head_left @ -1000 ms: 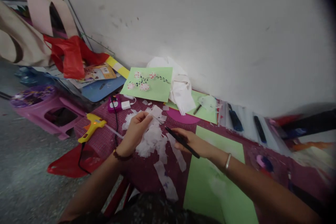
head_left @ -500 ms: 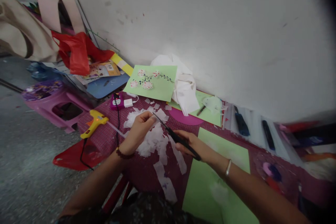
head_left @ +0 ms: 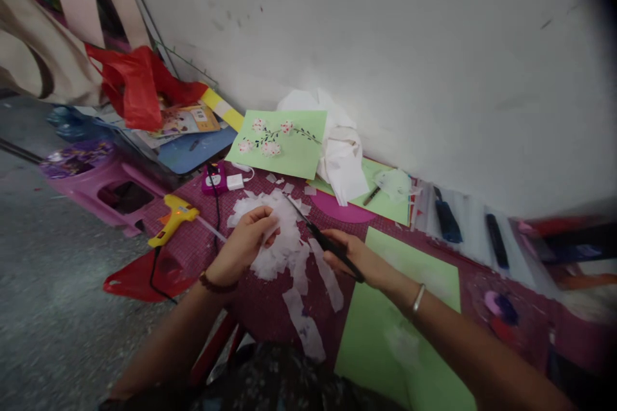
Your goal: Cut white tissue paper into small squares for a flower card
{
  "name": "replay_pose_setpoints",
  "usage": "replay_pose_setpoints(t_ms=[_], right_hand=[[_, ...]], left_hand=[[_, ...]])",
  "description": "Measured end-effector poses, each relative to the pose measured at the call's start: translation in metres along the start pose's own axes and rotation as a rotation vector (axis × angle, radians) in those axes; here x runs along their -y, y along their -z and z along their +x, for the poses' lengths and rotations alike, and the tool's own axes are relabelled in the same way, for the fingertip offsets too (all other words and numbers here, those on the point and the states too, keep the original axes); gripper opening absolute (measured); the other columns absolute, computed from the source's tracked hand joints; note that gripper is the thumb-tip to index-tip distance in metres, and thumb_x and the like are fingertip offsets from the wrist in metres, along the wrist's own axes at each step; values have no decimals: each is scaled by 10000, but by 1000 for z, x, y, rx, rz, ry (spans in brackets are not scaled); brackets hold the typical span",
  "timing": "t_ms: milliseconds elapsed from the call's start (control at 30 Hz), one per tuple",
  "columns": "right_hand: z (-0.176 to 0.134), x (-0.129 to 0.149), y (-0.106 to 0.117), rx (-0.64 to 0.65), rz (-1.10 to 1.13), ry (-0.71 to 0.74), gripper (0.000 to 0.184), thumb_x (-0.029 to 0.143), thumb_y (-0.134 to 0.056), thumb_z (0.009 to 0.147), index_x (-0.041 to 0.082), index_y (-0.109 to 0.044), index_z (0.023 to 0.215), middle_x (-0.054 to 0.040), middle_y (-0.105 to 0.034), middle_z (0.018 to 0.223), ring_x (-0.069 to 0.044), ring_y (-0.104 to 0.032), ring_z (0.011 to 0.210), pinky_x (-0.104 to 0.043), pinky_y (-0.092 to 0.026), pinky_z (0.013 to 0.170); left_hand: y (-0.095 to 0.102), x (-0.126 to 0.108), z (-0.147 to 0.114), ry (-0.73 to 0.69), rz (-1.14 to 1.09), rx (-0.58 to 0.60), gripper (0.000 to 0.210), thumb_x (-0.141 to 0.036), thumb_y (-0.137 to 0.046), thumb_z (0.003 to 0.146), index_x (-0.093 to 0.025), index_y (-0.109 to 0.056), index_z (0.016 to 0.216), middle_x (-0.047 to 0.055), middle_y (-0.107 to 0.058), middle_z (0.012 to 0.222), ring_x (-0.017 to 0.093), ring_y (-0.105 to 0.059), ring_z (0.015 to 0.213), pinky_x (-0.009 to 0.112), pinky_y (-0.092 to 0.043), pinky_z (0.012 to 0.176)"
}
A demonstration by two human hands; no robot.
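Note:
My right hand (head_left: pixel 354 257) grips a pair of black-handled scissors (head_left: pixel 321 237), its blades pointing up and left over the table. My left hand (head_left: pixel 253 234) is closed, with a small piece of white paper (head_left: pixel 272 230) pinched at the fingertips. Both hands are over a heap of cut white paper pieces (head_left: pixel 270 264). The blade tips are a little apart from my left fingers. Longer white paper strips (head_left: pixel 304 327) lie in front of the heap, near my body.
A yellow glue gun (head_left: pixel 173 219) lies left, by a purple power socket (head_left: pixel 213 180). Behind the heap is a green sheet with a flower picture (head_left: pixel 279 141), beside crumpled white paper (head_left: pixel 343 157). Another green sheet (head_left: pixel 369 327) lies under my right arm. Plastic-wrapped items (head_left: pixel 448 221) are at right.
My left hand has moved slightly left and down, away from the scissor blades. My right hand still holds the scissors in nearly the same place. The view has shifted slightly.

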State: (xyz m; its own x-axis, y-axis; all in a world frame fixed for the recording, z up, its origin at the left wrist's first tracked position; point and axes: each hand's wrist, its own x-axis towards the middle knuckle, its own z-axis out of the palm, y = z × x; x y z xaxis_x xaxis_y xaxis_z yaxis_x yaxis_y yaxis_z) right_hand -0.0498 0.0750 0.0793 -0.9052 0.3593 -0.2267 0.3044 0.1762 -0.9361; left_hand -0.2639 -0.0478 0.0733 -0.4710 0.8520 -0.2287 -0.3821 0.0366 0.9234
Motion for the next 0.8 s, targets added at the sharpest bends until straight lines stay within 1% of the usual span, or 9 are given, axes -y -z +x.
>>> replay_pose_setpoints(t_ms=[67, 133, 233, 300, 400, 467, 567, 633, 800], right_hand=[[0, 5, 3, 55, -25, 14, 694, 671, -579, 875, 143, -531, 1323, -70, -624, 972, -155, -541, 738, -298, -500, 663], [-1, 8, 7, 122, -51, 21, 704, 686, -536, 897, 153, -507, 1355, -91, -630, 1050, -187, -571, 843, -343, -524, 766], [-2, 10, 10, 205, -104, 51, 669, 641, -549, 915, 157, -502, 1375, -115, -633, 1144, -234, -585, 978, -391, -512, 877], [-1, 9, 11, 231, -143, 61, 662, 593, -572, 919, 138, -486, 1391, -132, -630, 1172, -256, -575, 1033, -402, -495, 908], [1, 7, 9, 235, -152, 48, 651, 562, -576, 920, 109, -489, 1379, -145, -624, 1146, -252, -566, 1024, -383, -490, 882], [3, 7, 7, 222, -137, 34, 643, 581, -574, 913, 102, -519, 1338, -132, -618, 1084, -224, -563, 949, -352, -493, 816], [5, 7, 6, 209, -94, -15, 691, 667, -550, 888, 101, -547, 1285, -64, -574, 900, -157, -517, 745, -290, -451, 638], [5, 7, 5, 207, -60, -43, 745, 723, -533, 865, 99, -544, 1271, -19, -527, 803, -128, -474, 657, -266, -403, 568], [3, 10, 3, 187, 9, -71, 776, 790, -555, 800, 114, -546, 1180, 10, -504, 762, -106, -464, 613, -244, -378, 535]], left_hand=[[7, 2, -3, -7, -10, -42, 269, -312, -787, 644, -183, -551, 663, -63, -522, 515, 64, -427, 407, 184, -302, 396], [10, 3, -4, -28, -40, -95, 257, -299, -798, 639, -181, -575, 684, -73, -520, 532, 59, -430, 412, 183, -324, 400], [11, 3, -1, -61, -86, -151, 255, -282, -813, 619, -179, -602, 718, -77, -542, 579, 58, -457, 439, 183, -363, 418], [10, 3, 2, -60, -81, -137, 257, -282, -815, 618, -177, -600, 711, -78, -542, 573, 57, -457, 438, 183, -362, 421], [8, 6, 7, -37, -37, -79, 261, -302, -813, 634, -171, -592, 679, -75, -524, 525, 56, -435, 417, 182, -336, 416], [7, 9, 8, -17, -7, -48, 267, -320, -810, 645, -168, -592, 671, -71, -516, 512, 53, -419, 410, 180, -307, 410], [6, 13, 8, 4, 20, -22, 271, -332, -809, 648, -168, -594, 670, -67, -512, 509, 50, -397, 406, 183, -272, 401], [7, 14, 8, 9, 28, -12, 275, -337, -809, 650, -170, -592, 671, -66, -509, 506, 51, -396, 408, 184, -270, 404], [7, 15, 11, 7, 36, -7, 264, -342, -797, 675, -173, -594, 692, -69, -500, 514, 50, -379, 407, 187, -252, 398]])
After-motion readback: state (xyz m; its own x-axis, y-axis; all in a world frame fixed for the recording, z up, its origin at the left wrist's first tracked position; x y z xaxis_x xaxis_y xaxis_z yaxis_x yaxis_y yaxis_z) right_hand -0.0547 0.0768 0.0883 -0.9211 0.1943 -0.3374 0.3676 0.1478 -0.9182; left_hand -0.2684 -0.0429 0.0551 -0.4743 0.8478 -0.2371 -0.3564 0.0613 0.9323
